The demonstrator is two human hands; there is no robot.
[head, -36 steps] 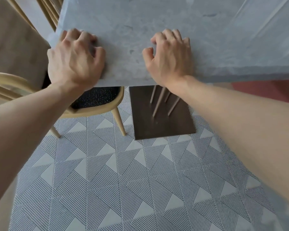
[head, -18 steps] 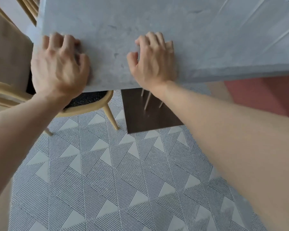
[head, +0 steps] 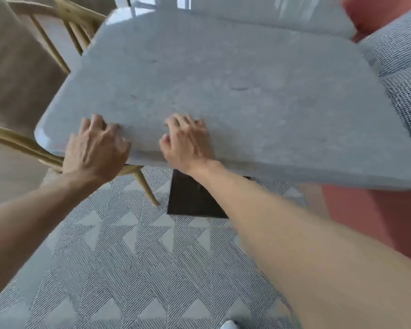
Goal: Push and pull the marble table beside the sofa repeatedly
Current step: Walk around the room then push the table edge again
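Observation:
The grey marble table (head: 247,91) fills the upper middle of the head view, and its top looks blurred. My left hand (head: 95,148) sits at its near left corner, wrapped over the edge with bent fingers on top. My right hand (head: 188,141) hooks over the near edge a hand's width to the right, with fingers and thumb curled on the top. Both arms are stretched out. The table's dark square base (head: 190,200) shows under the edge. The red sofa (head: 377,222) runs along the table's right side.
Checked grey cushions (head: 399,48) lie on the sofa at the table's right edge. A wooden chair (head: 14,141) stands against the table's left corner, one leg on the patterned rug (head: 128,269). A white shoe tip (head: 228,325) shows at the bottom.
The table top now lies farther from me, with my arms more extended and both hands still on its near edge. Much more of the top and the sofa cushions has come into view.

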